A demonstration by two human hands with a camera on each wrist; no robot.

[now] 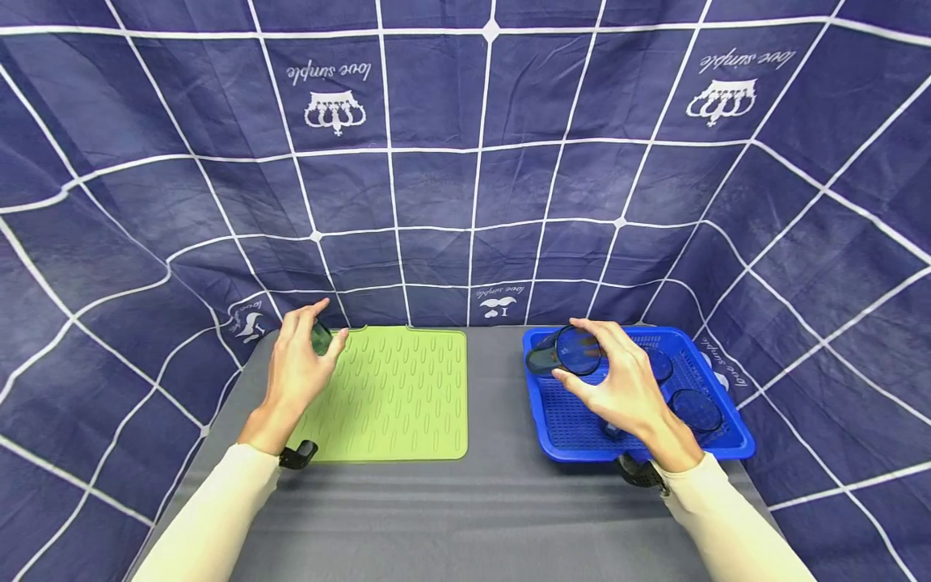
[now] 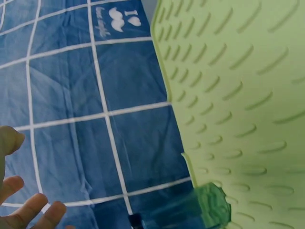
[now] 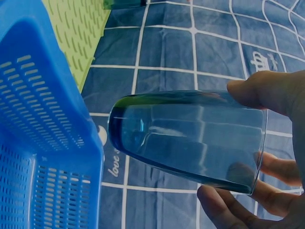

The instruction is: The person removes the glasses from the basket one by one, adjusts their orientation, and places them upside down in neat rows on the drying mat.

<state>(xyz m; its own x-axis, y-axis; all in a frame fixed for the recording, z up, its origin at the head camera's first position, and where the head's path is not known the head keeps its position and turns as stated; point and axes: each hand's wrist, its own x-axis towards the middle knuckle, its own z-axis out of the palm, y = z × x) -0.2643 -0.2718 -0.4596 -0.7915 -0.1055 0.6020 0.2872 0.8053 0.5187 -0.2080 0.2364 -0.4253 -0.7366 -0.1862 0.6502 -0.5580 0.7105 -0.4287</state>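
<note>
My right hand (image 1: 625,380) grips a clear blue drinking glass (image 3: 190,138) near its rim, thumb on one side and fingertips on the other. In the head view this glass is tilted over the back left part of a blue plastic basket (image 1: 544,443). My left hand (image 1: 300,356) is at the back left of a light green ridged mat (image 1: 407,396), its thumb and fingers spread. A second glass (image 2: 214,205), its base on the mat, shows between them in the head view. In the left wrist view, the visible fingers (image 2: 31,210) are apart from that glass.
More glasses lie in the basket, one toward the back (image 1: 658,365) and one at the right (image 1: 697,411). A grey tabletop (image 1: 498,404) separates mat and basket. Blue checked cloth (image 1: 436,186) rises behind and along both sides.
</note>
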